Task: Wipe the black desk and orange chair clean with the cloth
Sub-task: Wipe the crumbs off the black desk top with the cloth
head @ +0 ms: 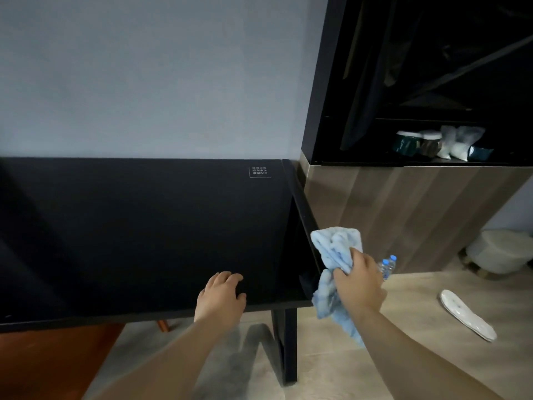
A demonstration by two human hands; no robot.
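The black counter [129, 232] stands against the wall, its top matte. A crumpled light-blue cloth [334, 264] hangs off its front right corner. An orange chair [52, 365] sits tucked below its front edge.

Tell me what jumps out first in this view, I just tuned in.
The light blue cloth, bunched in the right hand off the black desk's right edge, stands out most. The left hand rests on the desk's front edge; a white insole lies on the floor at right.

My left hand [220, 295] rests on the black desk [129, 232] near its front edge; a small printed label [260, 171] lies far beyond it.
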